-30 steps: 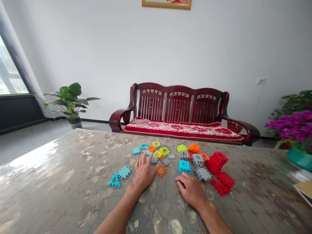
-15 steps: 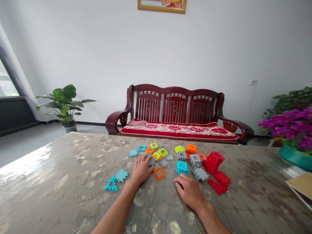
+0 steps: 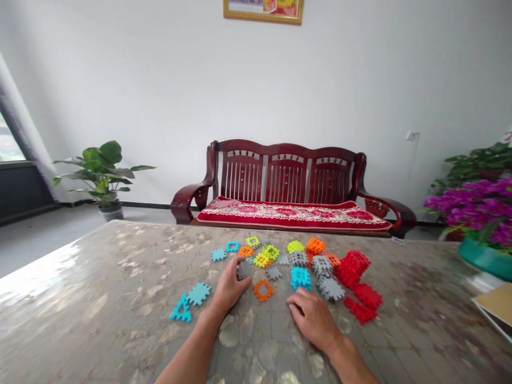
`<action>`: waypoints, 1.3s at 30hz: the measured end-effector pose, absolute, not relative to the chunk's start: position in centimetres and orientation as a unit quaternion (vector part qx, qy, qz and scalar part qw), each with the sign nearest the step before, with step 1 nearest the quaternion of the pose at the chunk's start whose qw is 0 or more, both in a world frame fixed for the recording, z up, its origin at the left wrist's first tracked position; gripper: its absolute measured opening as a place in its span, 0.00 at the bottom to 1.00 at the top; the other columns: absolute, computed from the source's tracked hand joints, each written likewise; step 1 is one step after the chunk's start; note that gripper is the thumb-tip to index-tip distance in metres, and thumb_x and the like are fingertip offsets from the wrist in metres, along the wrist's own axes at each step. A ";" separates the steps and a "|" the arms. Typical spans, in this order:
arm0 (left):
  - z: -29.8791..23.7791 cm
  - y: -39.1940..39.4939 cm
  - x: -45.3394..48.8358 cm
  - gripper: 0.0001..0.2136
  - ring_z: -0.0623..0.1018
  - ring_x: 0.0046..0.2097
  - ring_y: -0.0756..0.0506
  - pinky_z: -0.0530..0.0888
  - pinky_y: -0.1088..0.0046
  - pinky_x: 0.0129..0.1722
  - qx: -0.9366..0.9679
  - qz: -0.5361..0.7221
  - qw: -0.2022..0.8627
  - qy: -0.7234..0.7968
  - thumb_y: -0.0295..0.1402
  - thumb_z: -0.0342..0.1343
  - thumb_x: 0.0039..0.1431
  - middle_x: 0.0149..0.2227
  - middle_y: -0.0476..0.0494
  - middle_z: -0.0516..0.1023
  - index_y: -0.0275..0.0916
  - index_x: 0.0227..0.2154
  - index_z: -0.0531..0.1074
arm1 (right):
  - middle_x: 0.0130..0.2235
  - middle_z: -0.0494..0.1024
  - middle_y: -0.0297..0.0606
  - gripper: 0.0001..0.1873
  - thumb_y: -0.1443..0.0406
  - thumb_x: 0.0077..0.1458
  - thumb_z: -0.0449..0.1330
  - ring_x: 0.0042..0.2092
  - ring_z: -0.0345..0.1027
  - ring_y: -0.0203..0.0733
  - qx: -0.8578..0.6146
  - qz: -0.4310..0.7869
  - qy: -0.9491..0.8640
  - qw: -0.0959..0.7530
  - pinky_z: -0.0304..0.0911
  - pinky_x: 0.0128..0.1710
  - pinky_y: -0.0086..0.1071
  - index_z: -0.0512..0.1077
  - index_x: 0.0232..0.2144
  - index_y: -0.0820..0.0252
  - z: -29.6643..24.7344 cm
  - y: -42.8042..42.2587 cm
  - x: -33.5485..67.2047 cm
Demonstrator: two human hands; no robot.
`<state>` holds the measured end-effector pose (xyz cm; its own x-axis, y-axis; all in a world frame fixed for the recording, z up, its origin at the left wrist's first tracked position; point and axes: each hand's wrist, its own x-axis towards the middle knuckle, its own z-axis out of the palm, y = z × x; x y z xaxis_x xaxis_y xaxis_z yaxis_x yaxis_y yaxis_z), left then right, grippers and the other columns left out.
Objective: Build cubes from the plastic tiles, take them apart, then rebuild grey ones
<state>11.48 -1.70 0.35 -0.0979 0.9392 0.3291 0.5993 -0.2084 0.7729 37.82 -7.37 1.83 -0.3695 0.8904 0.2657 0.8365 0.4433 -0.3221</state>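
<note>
My left hand [image 3: 231, 285] grips a grey interlocking tile [image 3: 244, 270] by its edges, between thumb and fingers. Right of it lies an orange frame tile [image 3: 263, 290], with another grey tile [image 3: 274, 272] behind. My right hand [image 3: 314, 318] rests on the table with its fingers curled in, nothing visible in them. Just beyond its knuckles is a stack of blue tiles [image 3: 300, 278]. Grey stacked tiles [image 3: 331, 288] lie to its right, beside a red stack [image 3: 353, 268]. Yellow-green tiles [image 3: 262, 260] lie loose past my left hand.
Light blue tiles [image 3: 199, 293] and a blue triangular tile [image 3: 181, 309] lie left on the patterned table [image 3: 132, 325]. At the right edge are a flower pot [image 3: 482, 259] and a flat brown item [image 3: 496, 304]. A wooden bench [image 3: 286, 176] stands beyond the table.
My left hand has closed on the grey tile and drawn it slightly back and left, away from the other tiles. My right hand has hardly moved.
</note>
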 end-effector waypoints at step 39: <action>-0.3 -0.6 11.3 0.26 0.75 0.53 0.41 0.71 0.63 0.53 0.606 0.447 0.178 0.634 0.25 0.59 0.47 0.51 0.42 0.73 0.41 0.51 0.66 | 0.44 0.77 0.42 0.20 0.73 0.60 0.49 0.47 0.69 0.46 -0.573 0.002 -0.779 0.254 0.63 0.48 0.37 0.72 0.49 0.56 1.4 -3.3 29.4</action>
